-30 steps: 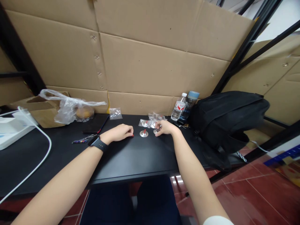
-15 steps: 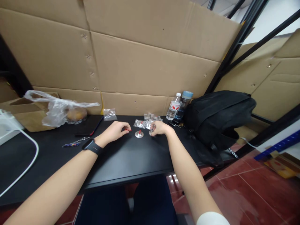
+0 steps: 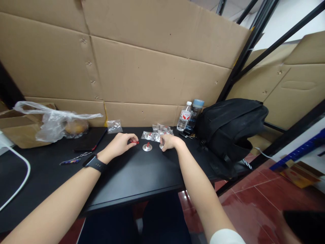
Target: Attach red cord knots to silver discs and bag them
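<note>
My left hand (image 3: 124, 142), with a dark watch (image 3: 95, 163) at its wrist, pinches a small thin red loop (image 3: 134, 142) just above the black table. To its right lies a silver disc with a red loop (image 3: 147, 147) standing up from its middle. My right hand (image 3: 168, 141) is closed on another small silver disc (image 3: 161, 146), mostly hidden by the fingers, at the table surface. Behind the hands are several clear packets (image 3: 149, 136) with silver and red pieces inside. One more clear packet (image 3: 114, 126) lies by the cardboard wall, behind my left hand.
A water bottle (image 3: 184, 117) and a blue-capped bottle (image 3: 195, 113) stand beside a black backpack (image 3: 231, 128) at the right. At the left are a plastic bag (image 3: 54, 123), a cardboard box (image 3: 25, 130), a dark flat case (image 3: 87, 145), a keychain (image 3: 71, 161) and a white cable (image 3: 24, 159).
The view has swung slightly to the right. The red loop in my left hand shows more. My right hand stays at its disc, and a dark blurred shape has appeared at the lower right.
</note>
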Demonstrator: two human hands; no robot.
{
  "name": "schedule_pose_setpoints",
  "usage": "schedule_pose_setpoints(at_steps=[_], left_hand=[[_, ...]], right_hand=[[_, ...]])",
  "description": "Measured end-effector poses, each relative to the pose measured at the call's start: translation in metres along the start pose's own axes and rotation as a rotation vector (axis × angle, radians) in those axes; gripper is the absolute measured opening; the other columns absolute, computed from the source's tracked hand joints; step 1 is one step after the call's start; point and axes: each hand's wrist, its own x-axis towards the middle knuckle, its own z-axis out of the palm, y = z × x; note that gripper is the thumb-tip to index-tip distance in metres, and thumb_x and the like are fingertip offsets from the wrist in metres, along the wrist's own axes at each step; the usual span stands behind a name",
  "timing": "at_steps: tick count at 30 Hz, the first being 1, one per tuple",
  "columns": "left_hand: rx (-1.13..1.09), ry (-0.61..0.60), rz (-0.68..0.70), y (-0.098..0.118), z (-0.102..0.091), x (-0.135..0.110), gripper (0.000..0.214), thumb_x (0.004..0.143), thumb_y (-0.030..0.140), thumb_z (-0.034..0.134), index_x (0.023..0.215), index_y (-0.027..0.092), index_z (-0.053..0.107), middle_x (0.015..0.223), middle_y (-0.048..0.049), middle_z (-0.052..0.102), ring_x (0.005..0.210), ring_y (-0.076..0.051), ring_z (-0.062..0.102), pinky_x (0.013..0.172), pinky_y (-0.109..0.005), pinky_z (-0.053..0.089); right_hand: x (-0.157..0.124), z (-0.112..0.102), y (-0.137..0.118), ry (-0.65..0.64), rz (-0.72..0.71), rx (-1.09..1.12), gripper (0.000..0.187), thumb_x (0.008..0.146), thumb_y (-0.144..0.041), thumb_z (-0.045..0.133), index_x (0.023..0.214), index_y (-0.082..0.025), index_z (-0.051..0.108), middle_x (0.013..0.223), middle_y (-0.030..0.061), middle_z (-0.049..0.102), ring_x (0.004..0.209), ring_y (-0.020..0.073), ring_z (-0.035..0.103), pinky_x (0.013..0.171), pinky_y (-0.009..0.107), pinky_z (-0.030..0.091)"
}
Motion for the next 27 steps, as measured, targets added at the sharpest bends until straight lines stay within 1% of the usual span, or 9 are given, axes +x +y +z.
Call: schedule_pose_setpoints(at_steps=[3, 6, 10, 14, 18, 21, 27], left_hand=[[0.014, 0.009, 0.001, 0.001, -0.001, 0.0, 0.017, 0.089, 0.036, 0.063, 0.095, 0.023, 0.072, 0.093, -0.0026, 0.078, 0.086, -0.02, 0.072, 0.08, -0.028, 0.052], [0.016, 0.007, -0.008, 0.003, -0.003, 0.0, 0.018, 0.089, 0.037, 0.063, 0.095, 0.023, 0.073, 0.093, -0.0026, 0.078, 0.086, -0.02, 0.072, 0.08, -0.028, 0.052], [0.001, -0.018, -0.033, 0.005, -0.003, 0.0, 0.018, 0.09, 0.037, 0.063, 0.095, 0.023, 0.074, 0.093, -0.0024, 0.079, 0.086, -0.02, 0.073, 0.081, -0.027, 0.052], [0.019, -0.018, -0.035, 0.007, -0.003, 0.0, 0.019, 0.09, 0.038, 0.064, 0.094, 0.023, 0.074, 0.093, -0.0023, 0.079, 0.085, -0.02, 0.074, 0.081, -0.028, 0.051], [0.03, -0.023, -0.036, 0.009, -0.004, 0.0, 0.017, 0.089, 0.037, 0.064, 0.094, 0.024, 0.075, 0.092, -0.0018, 0.079, 0.085, -0.02, 0.074, 0.083, -0.028, 0.049], [0.033, -0.032, -0.035, 0.01, -0.004, 0.0, 0.017, 0.089, 0.037, 0.064, 0.094, 0.025, 0.075, 0.091, -0.0012, 0.079, 0.085, -0.02, 0.073, 0.084, -0.029, 0.048], [0.047, -0.022, -0.039, 0.009, -0.004, 0.0, 0.016, 0.089, 0.037, 0.064, 0.093, 0.026, 0.075, 0.092, -0.0002, 0.079, 0.087, -0.02, 0.073, 0.088, -0.031, 0.046]], right_hand=[[-0.003, -0.001, -0.003, 0.049, 0.01, -0.005, 0.036, 0.06, -0.03, 0.083, 0.091, -0.022, 0.066, 0.091, 0.0046, 0.074, 0.08, 0.0221, 0.069, 0.061, 0.026, 0.046], [-0.006, -0.002, -0.006, 0.082, 0.045, 0.015, 0.037, 0.06, -0.033, 0.084, 0.091, -0.021, 0.067, 0.084, 0.0049, 0.074, 0.077, 0.0229, 0.069, 0.061, 0.028, 0.048], [-0.01, -0.004, -0.013, 0.055, 0.095, 0.009, 0.038, 0.057, -0.027, 0.083, 0.091, -0.021, 0.068, 0.085, 0.0062, 0.074, 0.075, 0.0232, 0.07, 0.057, 0.028, 0.047], [-0.01, -0.005, -0.013, -0.005, 0.148, -0.02, 0.044, 0.053, -0.026, 0.083, 0.094, -0.02, 0.067, 0.091, 0.0082, 0.074, 0.077, 0.024, 0.07, 0.057, 0.028, 0.047], [-0.005, -0.003, -0.008, 0.01, 0.105, -0.021, 0.051, 0.054, -0.027, 0.083, 0.101, -0.022, 0.064, 0.097, 0.0066, 0.074, 0.082, 0.023, 0.07, 0.059, 0.027, 0.047], [-0.002, -0.001, -0.004, 0.034, 0.095, -0.001, 0.05, 0.056, -0.028, 0.083, 0.102, -0.023, 0.062, 0.098, 0.0051, 0.074, 0.082, 0.0224, 0.07, 0.058, 0.026, 0.046], [0.001, 0.001, 0.001, 0.035, 0.077, 0.016, 0.052, 0.053, -0.028, 0.085, 0.099, -0.023, 0.061, 0.09, 0.0026, 0.072, 0.077, 0.0214, 0.069, 0.056, 0.026, 0.045]])
